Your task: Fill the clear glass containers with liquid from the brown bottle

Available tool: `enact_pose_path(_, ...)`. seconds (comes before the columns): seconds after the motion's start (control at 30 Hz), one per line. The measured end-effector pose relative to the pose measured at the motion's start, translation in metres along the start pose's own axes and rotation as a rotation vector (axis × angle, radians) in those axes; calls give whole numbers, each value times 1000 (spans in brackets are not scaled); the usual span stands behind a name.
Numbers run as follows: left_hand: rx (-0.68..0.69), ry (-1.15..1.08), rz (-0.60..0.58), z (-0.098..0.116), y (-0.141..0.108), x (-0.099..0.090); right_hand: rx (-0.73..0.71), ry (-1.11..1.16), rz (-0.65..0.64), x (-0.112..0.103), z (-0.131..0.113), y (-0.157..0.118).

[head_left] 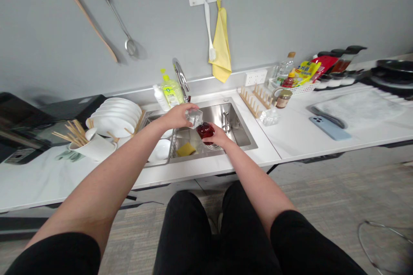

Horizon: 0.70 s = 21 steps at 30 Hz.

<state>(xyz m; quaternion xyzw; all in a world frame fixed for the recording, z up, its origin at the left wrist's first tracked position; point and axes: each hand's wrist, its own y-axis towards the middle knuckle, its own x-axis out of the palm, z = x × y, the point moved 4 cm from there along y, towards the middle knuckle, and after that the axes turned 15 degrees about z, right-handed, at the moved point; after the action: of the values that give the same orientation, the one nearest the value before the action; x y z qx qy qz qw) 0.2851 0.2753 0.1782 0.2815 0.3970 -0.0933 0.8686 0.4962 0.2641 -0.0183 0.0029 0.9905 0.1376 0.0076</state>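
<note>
My left hand point(180, 115) is closed round a small clear cup point(194, 117), held tilted above the sink point(248, 139). Just to the right and slightly lower, my right hand point(220, 136) grips a dark red, rounded, see-through container point(205, 132). The two vessels meet or nearly meet; whether they touch I cannot tell. Beneath them a yellow sponge point(186, 149) lies in the basin. White dishes point(161, 150) sit in a wire basket on the sink's left side. A chrome faucet point(180, 77) rises behind my left hand.
Left of the sink stand racked white plates point(111, 116) and a white utensil holder point(93, 148) with chopsticks. Dish soap bottles point(172, 90) are by the faucet. Rightward are a wooden rack point(253, 103), a lidded jar point(284, 99), a blue phone point(331, 128) and a condiment basket point(303, 88).
</note>
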Motion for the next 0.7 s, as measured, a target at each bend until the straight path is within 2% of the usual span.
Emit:
enact_pose_path(0.27, -10, 34, -44, 9, 5, -2, -1, -5, 24, -1, -1, -1)
enact_pose_path(0.7, 68, 170, -96, 24, 12, -5, 3, 11, 41, -3, -8, -3)
